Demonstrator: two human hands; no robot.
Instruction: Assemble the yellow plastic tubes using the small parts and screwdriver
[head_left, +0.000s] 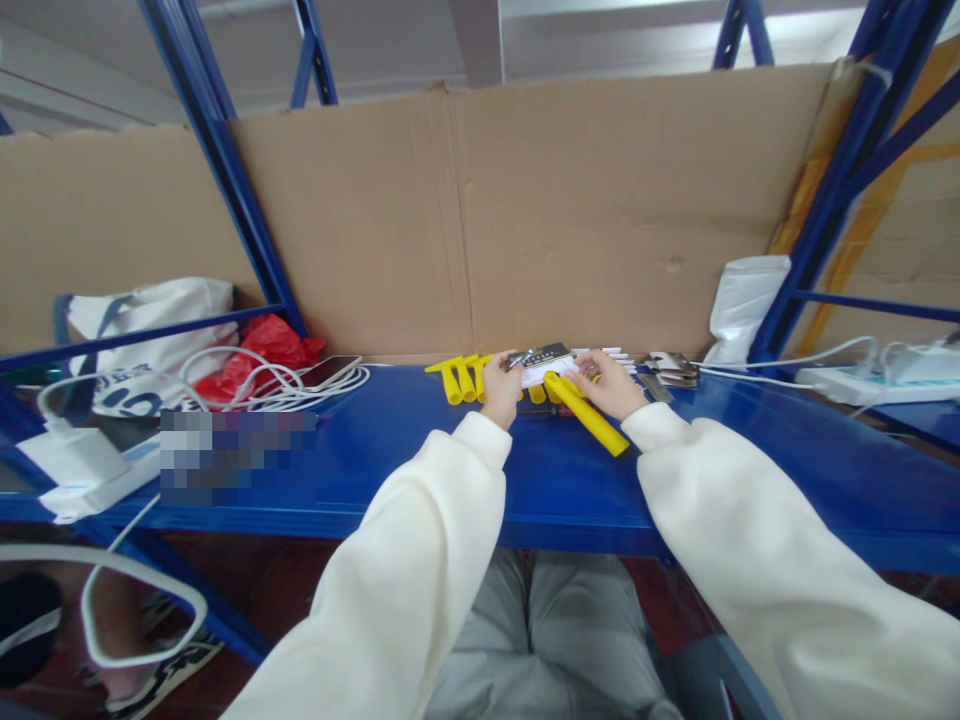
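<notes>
Only the head view here, so looking down: both hands are meeting around a small white-and-black packet (536, 374) up near the back of the blue worktop (390, 440). The left hand (501, 388) has a narrow grip, pinching the packet's left end. The right hand (609, 385) is closed in on the other end, fingers bunched, though I honestly can't tell how much of that grip is also on the yellow tool (592, 418). That tool sits right up against the packet, its handle slanting down toward the lower right, in front of the right hand.

Just left of the left hand there's a row of yellow T-shaped tools (451, 382), handles toward the person. Past the right hand lie some dark flat pieces (671, 368), too small to make out properly, and a white pouch (746, 295) stands up against the rack post. Big cardboard sheet (352, 220) along the back.

Over on the left it's a bit of a mess: cloth bag (180, 305), red plastic bag (277, 340), a tangle of white cables (322, 385), and a white charger (79, 455) plugged in near the edge.
</notes>
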